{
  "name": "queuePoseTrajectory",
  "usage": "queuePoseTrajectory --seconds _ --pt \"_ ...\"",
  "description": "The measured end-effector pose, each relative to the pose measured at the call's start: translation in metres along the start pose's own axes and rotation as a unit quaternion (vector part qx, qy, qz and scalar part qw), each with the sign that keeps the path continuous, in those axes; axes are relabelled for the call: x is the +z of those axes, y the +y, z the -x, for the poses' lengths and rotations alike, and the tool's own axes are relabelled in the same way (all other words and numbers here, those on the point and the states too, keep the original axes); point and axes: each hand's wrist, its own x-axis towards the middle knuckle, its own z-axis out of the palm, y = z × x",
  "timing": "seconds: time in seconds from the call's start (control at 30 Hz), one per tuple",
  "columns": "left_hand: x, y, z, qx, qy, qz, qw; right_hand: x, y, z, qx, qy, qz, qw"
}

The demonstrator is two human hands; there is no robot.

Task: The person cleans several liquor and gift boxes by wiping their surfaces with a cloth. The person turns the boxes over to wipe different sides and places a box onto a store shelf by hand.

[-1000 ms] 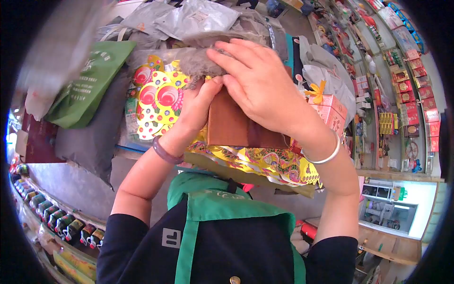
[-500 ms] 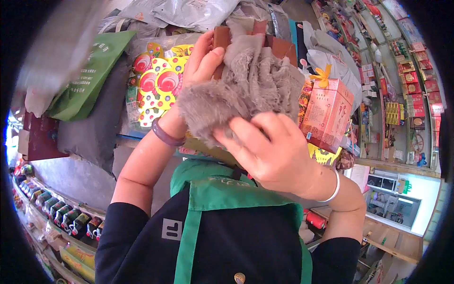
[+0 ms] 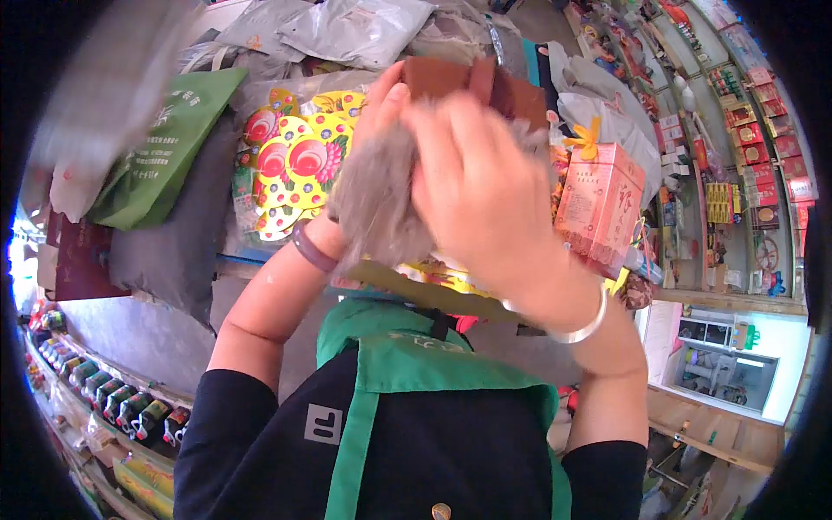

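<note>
My left hand (image 3: 381, 108) is closed on the left edge of a brown, leather-like item (image 3: 438, 76) with a band down its middle; its lower part is covered. A fuzzy grey cloth (image 3: 377, 199) hangs in front of that item, over my left wrist. My right hand (image 3: 485, 186), smeared by motion, is closed over the cloth, knuckles up, in front of the brown item. More of the cloth shows past its right side.
Yellow cut-outs with red patterns (image 3: 303, 156) lie left of my hands. A pink gift box (image 3: 600, 204) stands right. Grey plastic bags (image 3: 355, 30) are piled behind, a green bag (image 3: 178, 143) far left. Stocked shelves (image 3: 745, 156) line the right side.
My right hand has moved up and forward from the cloth's lower edge to the brown item. The cloth is drawn together, uncovering more of the brown surface. My left hand keeps its hold.
</note>
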Motion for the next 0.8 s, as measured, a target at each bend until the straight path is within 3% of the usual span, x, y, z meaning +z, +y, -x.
queuePoseTrajectory --seconds 0.07,0.1,0.13,0.2,0.27,0.4,0.43,0.5,0.53,0.6,0.67,0.77,0.8 --pt "0.002 0.003 0.009 0.068 0.009 -0.198 0.978 0.017 0.013 -0.028 0.055 -0.018 0.021 0.998" --pt "0.002 0.003 0.01 0.077 0.025 -0.229 0.97 0.026 0.023 -0.042 0.08 -0.031 0.034 0.996" --pt "0.002 0.005 0.011 0.065 0.041 -0.22 0.972 0.032 0.029 -0.048 0.075 -0.024 0.022 0.997" --pt "-0.001 0.005 0.005 -0.011 0.082 -0.073 0.994 0.038 0.036 -0.06 0.058 -0.009 0.0 0.998" --pt "-0.001 0.003 0.021 0.05 0.06 -0.199 0.977 0.016 0.022 -0.04 0.053 -0.058 -0.053 0.996" --pt "0.007 0.018 0.012 0.095 0.054 -0.201 0.974 -0.035 -0.018 0.004 0.057 -0.148 -0.167 0.973" --pt "0.013 0.029 0.021 0.132 0.038 -0.268 0.954 -0.037 -0.015 0.003 0.054 -0.159 -0.172 0.971" --pt "0.005 0.01 0.004 0.006 0.006 -0.094 0.995 -0.024 -0.004 -0.006 0.067 -0.138 -0.149 0.977" --pt "-0.003 0.007 0.008 0.028 -0.026 -0.188 0.981 -0.01 0.01 -0.02 0.061 -0.083 -0.143 0.984" --pt "-0.014 0.005 0.017 0.089 -0.076 -0.367 0.923 0.01 0.037 -0.043 0.064 -0.097 -0.085 0.99" --pt "-0.005 0.025 0.019 0.031 -0.036 -0.207 0.977 0.026 0.052 -0.058 0.059 -0.075 -0.034 0.995" --pt "-0.021 0.018 0.034 0.167 -0.139 -0.293 0.931 0.029 0.068 -0.065 0.064 -0.069 -0.068 0.993" --pt "-0.018 0.022 0.037 0.174 -0.147 -0.346 0.91 0.027 0.073 -0.066 0.068 -0.071 -0.1 0.99"
